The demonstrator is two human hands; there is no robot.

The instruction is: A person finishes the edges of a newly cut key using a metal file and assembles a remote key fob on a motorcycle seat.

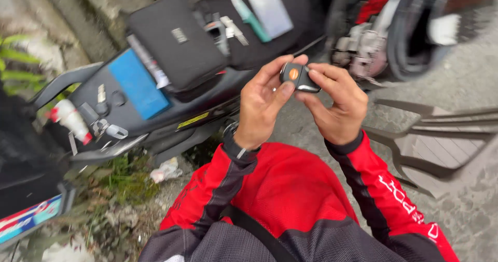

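Note:
A small black key fob (296,77) with an orange round button sits between both my hands, held up in front of me. My left hand (262,104) grips its left end with thumb and fingers. My right hand (334,104) pinches its right end, thumb beneath. Both arms wear red and black jacket sleeves, and a dark watch (234,147) is on my left wrist.
A scooter seat (129,104) lies ahead carrying an open black tool pouch (176,41), a blue pad (137,83), a teal tool (250,17), metal bits and a white bottle with red cap (70,119). A motorcycle wheel (410,39) stands at right; weeds and litter at left.

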